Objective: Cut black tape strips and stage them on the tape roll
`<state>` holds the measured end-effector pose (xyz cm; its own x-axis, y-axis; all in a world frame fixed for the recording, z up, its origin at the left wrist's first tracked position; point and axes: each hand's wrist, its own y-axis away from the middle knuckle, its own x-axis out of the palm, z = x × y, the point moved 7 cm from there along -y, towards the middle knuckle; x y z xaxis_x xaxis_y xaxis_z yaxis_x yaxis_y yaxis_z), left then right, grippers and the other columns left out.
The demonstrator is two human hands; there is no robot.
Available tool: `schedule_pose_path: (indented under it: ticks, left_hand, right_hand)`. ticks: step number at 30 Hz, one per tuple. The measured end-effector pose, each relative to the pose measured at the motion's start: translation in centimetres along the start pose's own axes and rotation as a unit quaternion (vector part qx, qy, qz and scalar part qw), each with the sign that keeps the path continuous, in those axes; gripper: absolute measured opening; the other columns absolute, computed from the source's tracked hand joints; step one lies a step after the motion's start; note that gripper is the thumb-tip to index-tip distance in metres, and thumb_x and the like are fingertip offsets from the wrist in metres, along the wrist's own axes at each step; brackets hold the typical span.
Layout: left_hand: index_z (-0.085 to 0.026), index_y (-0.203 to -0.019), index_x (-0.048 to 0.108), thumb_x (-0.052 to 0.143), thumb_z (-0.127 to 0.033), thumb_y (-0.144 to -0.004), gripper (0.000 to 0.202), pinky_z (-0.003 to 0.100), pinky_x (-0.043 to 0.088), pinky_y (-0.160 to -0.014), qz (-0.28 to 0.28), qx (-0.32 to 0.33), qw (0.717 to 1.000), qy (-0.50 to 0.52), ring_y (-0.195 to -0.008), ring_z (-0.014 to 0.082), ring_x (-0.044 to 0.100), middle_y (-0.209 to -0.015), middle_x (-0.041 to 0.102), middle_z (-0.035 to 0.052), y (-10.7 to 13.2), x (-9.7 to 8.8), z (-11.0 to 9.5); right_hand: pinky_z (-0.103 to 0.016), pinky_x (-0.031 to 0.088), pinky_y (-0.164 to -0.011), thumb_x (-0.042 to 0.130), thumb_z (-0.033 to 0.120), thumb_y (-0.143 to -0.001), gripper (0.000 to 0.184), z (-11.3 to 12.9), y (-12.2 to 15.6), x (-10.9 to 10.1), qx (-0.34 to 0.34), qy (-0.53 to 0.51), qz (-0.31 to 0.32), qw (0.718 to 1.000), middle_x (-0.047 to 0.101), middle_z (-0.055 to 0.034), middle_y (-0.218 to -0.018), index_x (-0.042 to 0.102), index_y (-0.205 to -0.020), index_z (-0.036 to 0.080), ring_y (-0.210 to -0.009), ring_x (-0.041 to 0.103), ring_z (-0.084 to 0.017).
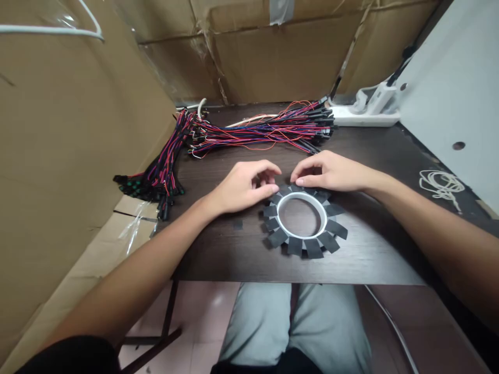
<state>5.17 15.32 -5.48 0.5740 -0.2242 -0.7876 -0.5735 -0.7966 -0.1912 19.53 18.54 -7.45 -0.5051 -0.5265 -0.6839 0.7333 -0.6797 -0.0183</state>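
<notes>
A white ring-shaped roll core lies flat on the table, with short black tape pieces fanned out around its rim. My left hand rests at the ring's far left edge, its thumb tip touching or just over a tape piece. The left index finger is bent and apart from the thumb, and the other fingers curl behind. At the ring's far edge, my right hand has thumb and index tip close together on a black tape piece. The exact grip of those fingertips is too small to see.
Bundles of red, blue and black wires lie along the back and left of the dark table. A white power strip stands at the back right. Coiled cream cord lies right. Cardboard walls enclose the left and back.
</notes>
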Motion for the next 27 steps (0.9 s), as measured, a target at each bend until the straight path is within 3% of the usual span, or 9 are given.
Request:
schedule_pose_path:
  ticks: [3,6,14,21,24,27]
  left_hand:
    - [-0.015,-0.117,0.057,0.066,-0.039,-0.078,0.046,0.024,0.045,-0.074,0.068,0.03,0.997,0.009,-0.087,0.0141,0.059,-0.106,0.065,0.0055,0.3,1.4,-1.1]
    - [-0.016,-0.12,0.053,0.07,-0.036,-0.075,0.052,0.026,0.045,-0.077,0.092,0.02,0.995,0.022,-0.092,0.0153,0.057,-0.114,0.062,0.0069,0.3,1.9,-1.2]
    - [-0.014,-0.113,0.053,0.073,-0.027,-0.07,0.049,0.025,0.045,-0.073,0.092,-0.021,0.993,0.076,-0.087,0.0137,0.056,-0.106,0.061,0.0055,0.1,1.1,-0.4]
    - [-0.014,-0.099,0.057,0.075,-0.029,-0.07,0.038,0.026,0.044,-0.071,0.028,0.017,0.999,-0.021,-0.081,0.0135,0.055,-0.097,0.062,0.0046,0.2,-0.6,0.0]
    - [-0.015,-0.087,0.06,0.068,-0.031,-0.077,0.02,0.025,0.042,-0.072,0.033,0.068,0.992,-0.097,-0.081,0.0141,0.055,-0.09,0.061,0.0037,0.6,-0.6,-1.1]
    - [-0.015,-0.079,0.062,0.061,-0.03,-0.084,0.016,0.023,0.039,-0.069,0.044,0.091,0.986,-0.133,-0.077,0.0125,0.055,-0.086,0.061,0.003,0.9,-0.2,-1.8]
  right_hand:
    - [-0.024,0.039,-0.057,0.061,0.043,-0.076,0.031,0.2,0.2,0.4,0.001,0.003,0.024,1.0,0.066,-0.0008,-0.074,0.071,-0.09,0.017,-0.064,0.056,-0.014]
    - [-0.024,0.038,-0.056,0.063,0.043,-0.075,0.035,0.5,0.3,0.6,0.0,0.009,0.032,0.999,0.064,-0.001,-0.074,0.069,-0.096,0.016,-0.064,0.054,-0.014]
    - [-0.025,0.038,-0.058,0.069,0.044,-0.071,0.046,1.4,0.5,1.5,0.032,-0.043,0.06,0.997,0.06,-0.002,-0.076,0.064,-0.104,0.013,-0.064,0.051,-0.013]
    - [-0.025,0.035,-0.057,0.065,0.042,-0.075,0.049,1.2,0.5,2.2,0.054,-0.115,0.091,0.988,0.06,-0.0003,-0.071,0.058,-0.112,0.012,-0.06,0.048,-0.012]
    - [-0.025,0.035,-0.057,0.064,0.041,-0.075,0.045,0.9,0.4,2.0,0.067,-0.146,0.065,0.985,0.058,0.0004,-0.067,0.06,-0.109,0.012,-0.06,0.047,-0.012]
    - [-0.026,0.039,-0.059,0.066,0.039,-0.072,0.038,0.5,0.1,1.7,0.093,-0.17,-0.001,0.981,0.059,-0.001,-0.068,0.063,-0.098,0.012,-0.061,0.05,-0.012]
